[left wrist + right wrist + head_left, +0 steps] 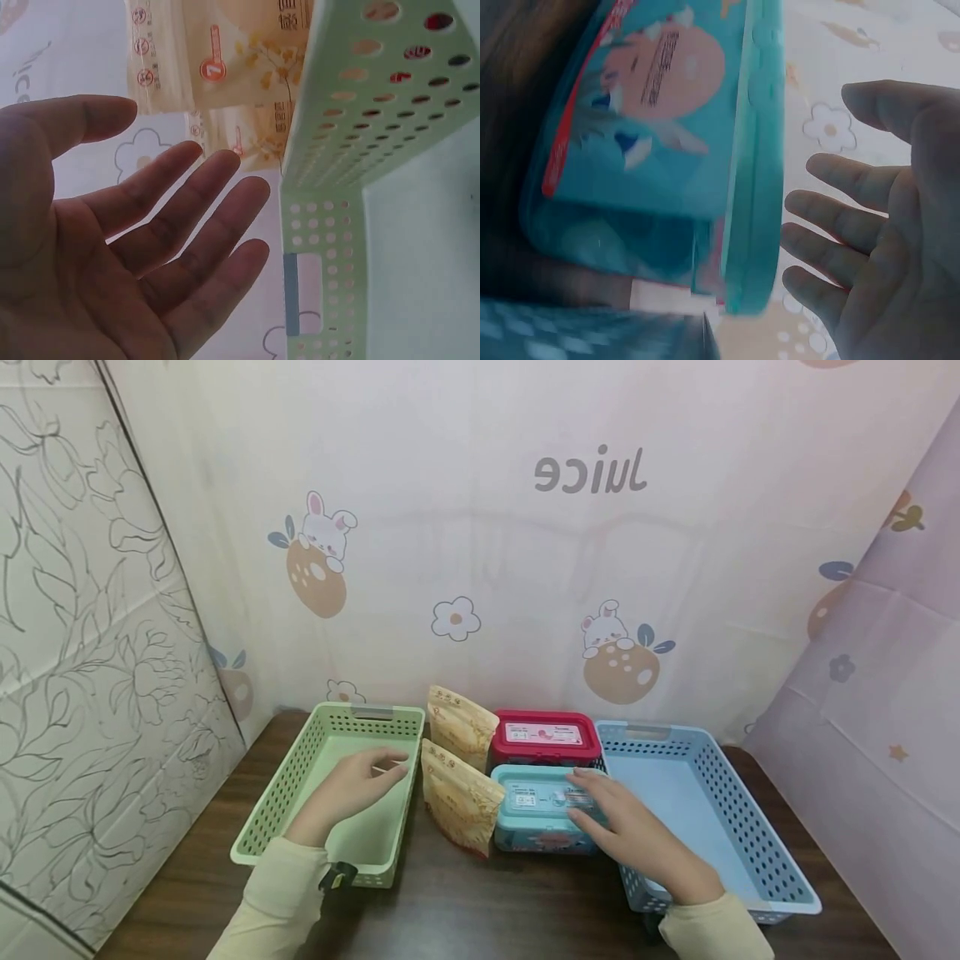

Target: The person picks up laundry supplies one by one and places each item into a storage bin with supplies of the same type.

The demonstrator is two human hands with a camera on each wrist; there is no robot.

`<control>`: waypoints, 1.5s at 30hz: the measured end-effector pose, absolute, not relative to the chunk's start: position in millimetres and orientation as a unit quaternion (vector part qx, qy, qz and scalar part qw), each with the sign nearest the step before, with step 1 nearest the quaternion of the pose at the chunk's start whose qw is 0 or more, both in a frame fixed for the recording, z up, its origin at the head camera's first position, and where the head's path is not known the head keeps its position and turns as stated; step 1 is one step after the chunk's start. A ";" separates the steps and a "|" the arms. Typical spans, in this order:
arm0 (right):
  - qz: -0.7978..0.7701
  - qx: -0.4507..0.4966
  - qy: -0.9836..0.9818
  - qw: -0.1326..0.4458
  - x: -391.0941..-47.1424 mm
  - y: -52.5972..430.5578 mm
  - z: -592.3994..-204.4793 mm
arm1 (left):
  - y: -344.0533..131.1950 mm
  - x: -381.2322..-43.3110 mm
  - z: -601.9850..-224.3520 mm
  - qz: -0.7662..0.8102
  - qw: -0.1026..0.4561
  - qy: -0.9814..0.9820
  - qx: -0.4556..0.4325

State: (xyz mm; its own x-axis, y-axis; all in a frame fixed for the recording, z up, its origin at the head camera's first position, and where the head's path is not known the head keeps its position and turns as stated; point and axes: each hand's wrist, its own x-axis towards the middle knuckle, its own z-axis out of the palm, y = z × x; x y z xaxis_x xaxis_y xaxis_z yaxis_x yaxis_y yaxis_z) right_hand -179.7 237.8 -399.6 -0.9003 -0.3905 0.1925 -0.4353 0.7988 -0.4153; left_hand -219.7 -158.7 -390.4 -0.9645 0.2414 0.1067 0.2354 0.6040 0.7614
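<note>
My left hand [352, 789] hovers over the green basket [258, 818], fingers spread and relaxed, holding nothing. To its right stand two beige pouches, the rear one [459, 727] behind the front one [457, 797]; both show beyond the basket wall [330, 97] in the left wrist view. My right hand [641, 831] is above the right part of a teal-lidded box [536, 822], its fingers loosely extended. In the right wrist view this box [660, 97] lies left of the fingertips, with a visible gap. A red-lidded box [543, 735] sits directly behind the teal one.
A blue basket [738, 793] stands on the right, partly behind my right forearm. Everything rests on a dark wooden table [480, 910]. A printed curtain [465, 543] hangs behind the table, with further cloth at both sides.
</note>
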 end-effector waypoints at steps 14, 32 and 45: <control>0.264 0.249 -0.932 0.015 -185.6 208.4 -405.1 | -132.7 -224.3 -397.5 0.480 0.027 0.872 0.091; 0.276 0.308 -0.910 0.024 -190.1 172.4 -409.5 | -127.1 -231.2 -402.8 0.500 0.046 0.860 0.094; 0.273 0.311 -0.908 0.060 -193.2 157.2 -410.0 | -124.1 -236.6 -404.8 0.498 0.055 0.861 0.089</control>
State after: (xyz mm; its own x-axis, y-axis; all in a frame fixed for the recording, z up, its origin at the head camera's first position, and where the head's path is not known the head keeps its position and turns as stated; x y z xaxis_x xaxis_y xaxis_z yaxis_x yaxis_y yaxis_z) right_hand -193.2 157.2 -410.0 -0.7991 -0.5326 0.2788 -0.5981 0.6578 -0.4577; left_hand -236.6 -124.1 -404.8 -0.9781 0.2079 -0.0063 0.0983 0.4888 0.8668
